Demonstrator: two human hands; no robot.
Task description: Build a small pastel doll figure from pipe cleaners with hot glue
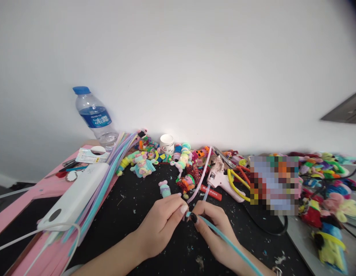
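Observation:
My left hand (163, 222) and my right hand (216, 228) meet over the black mat (128, 203). Between the pinched fingertips of both is the coiled end of a light blue pipe cleaner (226, 239). Its long tail runs over my right hand and out at the bottom edge. The fingers partly hide the coil. Just beyond my left hand lies a small pink, lilac and blue pipe-cleaner figure (164, 188). A pink pipe cleaner (202, 176) rests near my fingertips, beside a glue gun (220, 179) with a clear glue stick in it.
At left stand a tilted water bottle (94, 115), a white power bank-like box (77, 197) with a cable, and a bundle of pastel pipe cleaners (104, 191). Finished fuzzy figures (143, 165), a paper cup (166, 144), yellow-handled pliers (233, 182) and scissors (223, 156) line the wall.

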